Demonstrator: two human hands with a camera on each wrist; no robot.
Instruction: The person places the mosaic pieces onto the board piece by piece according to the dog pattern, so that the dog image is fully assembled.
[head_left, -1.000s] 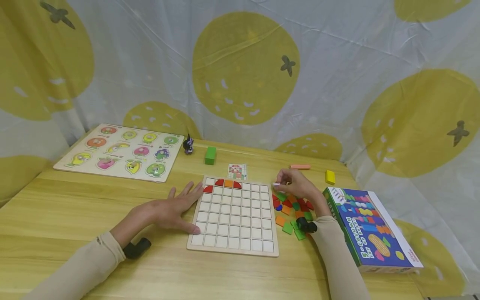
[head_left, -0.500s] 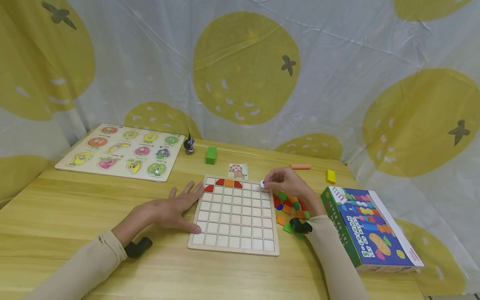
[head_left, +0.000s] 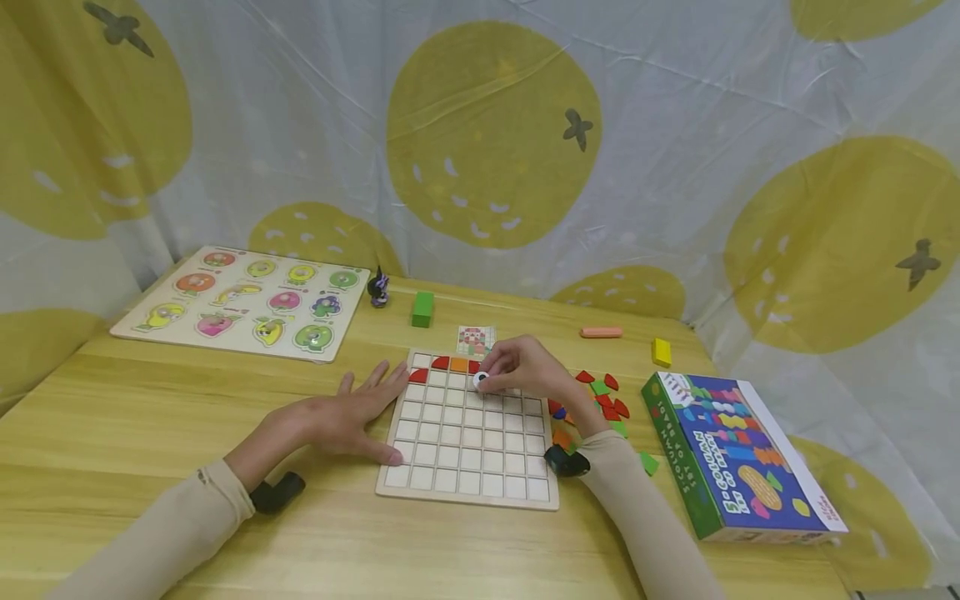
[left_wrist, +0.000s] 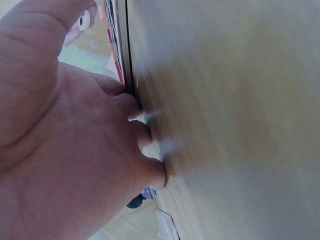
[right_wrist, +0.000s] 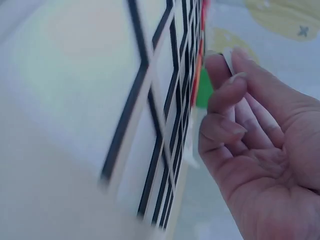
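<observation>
A wooden grid board [head_left: 467, 502] lies flat on the table. Near its far edge sit red quarter-round tiles [head_left: 418, 376] and an orange square tile [head_left: 458, 364]. My left hand [head_left: 337, 423] rests spread along the board's left side, fingers straight, thumb on the lower left edge. Between thumb and fingertip, my right hand [head_left: 527, 368] pinches a white round piece with a black dot [head_left: 481, 381], held over the board's upper part; in the right wrist view this piece [right_wrist: 228, 61] shows edge-on, apart from the grid. A small printed pattern card [head_left: 477, 338] lies beyond the board.
Loose red, green and orange tiles [head_left: 617, 408] lie right of the board, partly behind my right forearm. Farther right is a bead-set box [head_left: 757, 467]. Around the back are a fruit puzzle [head_left: 240, 321], dark figurine [head_left: 378, 288], green block [head_left: 422, 309], coral stick [head_left: 601, 332] and yellow block [head_left: 661, 352].
My right hand has carried the white piece leftward from beside the loose tiles, across the board's upper right corner, to the upper middle. My left hand has stayed in place.
</observation>
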